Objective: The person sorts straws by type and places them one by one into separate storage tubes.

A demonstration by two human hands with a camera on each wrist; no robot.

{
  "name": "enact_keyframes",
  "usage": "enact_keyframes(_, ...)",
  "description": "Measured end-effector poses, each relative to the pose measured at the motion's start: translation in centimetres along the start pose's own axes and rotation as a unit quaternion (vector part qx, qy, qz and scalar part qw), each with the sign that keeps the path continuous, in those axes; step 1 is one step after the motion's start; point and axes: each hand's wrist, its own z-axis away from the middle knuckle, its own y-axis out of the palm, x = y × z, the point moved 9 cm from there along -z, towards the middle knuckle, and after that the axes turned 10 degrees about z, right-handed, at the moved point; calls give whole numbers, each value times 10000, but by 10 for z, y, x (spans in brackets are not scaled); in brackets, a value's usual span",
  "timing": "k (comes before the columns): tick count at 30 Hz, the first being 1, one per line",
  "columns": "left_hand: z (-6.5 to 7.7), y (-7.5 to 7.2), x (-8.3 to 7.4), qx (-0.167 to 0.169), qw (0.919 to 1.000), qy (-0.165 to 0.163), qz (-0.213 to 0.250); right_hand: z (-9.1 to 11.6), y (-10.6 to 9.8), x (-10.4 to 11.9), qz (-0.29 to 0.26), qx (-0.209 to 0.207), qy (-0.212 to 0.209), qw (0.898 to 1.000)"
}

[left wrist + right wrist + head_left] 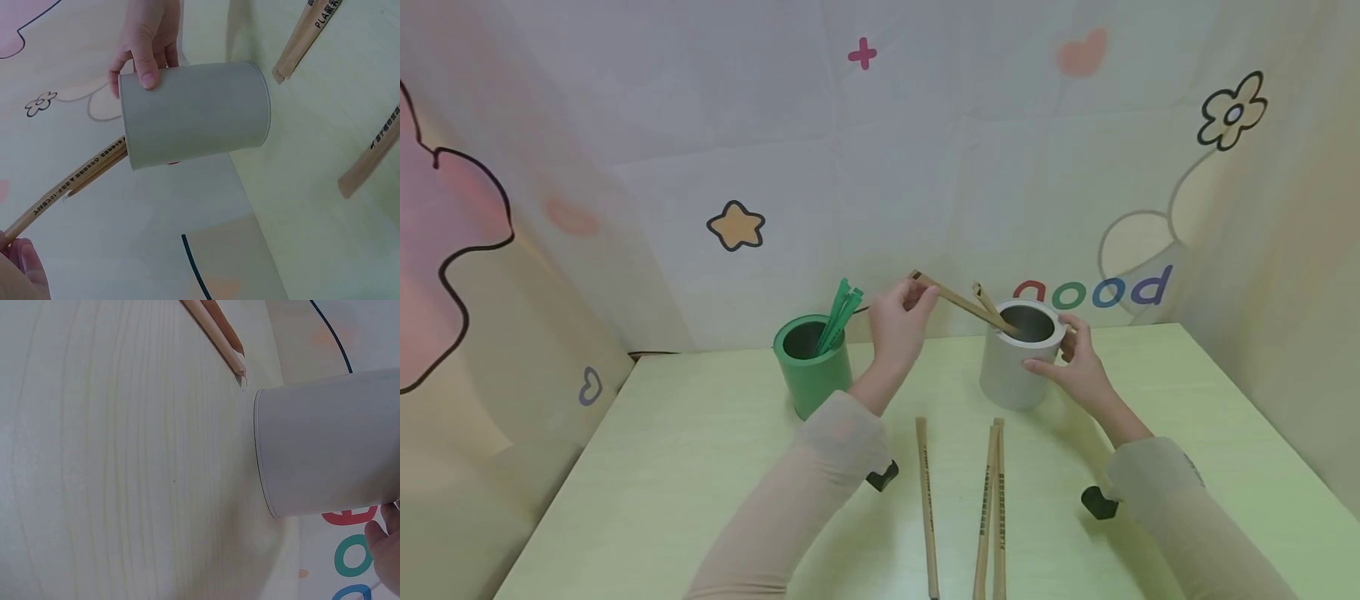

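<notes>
My left hand (901,321) pinches the upper end of a brown paper-wrapped straw (958,300) with printed lettering. The straw slants down to the right, its lower end over the mouth of a white cylindrical holder (1013,375). Another wrapped straw (982,296) leans out at the holder's back left. On the holder's right side, my right hand (1078,362) grips near the rim, thumb at the front and fingers behind. In the left wrist view the held straw (69,187) reaches past the rim; its far end is hidden by the holder's wall (194,115).
A green holder (814,383) with several thin green sticks (838,321) stands to the left. Nearer on the table (700,483) lie a single wrapped straw (927,508) and a pair side by side (1000,500). A printed cloth (775,108) hangs behind.
</notes>
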Motion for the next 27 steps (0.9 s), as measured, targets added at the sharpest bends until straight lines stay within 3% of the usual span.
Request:
enact_keyframes(16,-1,34,32,465,9957,-784,-172,-1,2,-1,47,-6,-2,10000)
enact_keyframes(27,11,55,41,998,9888,-1106,-5,-1,1,-1,57,-9,8,10000)
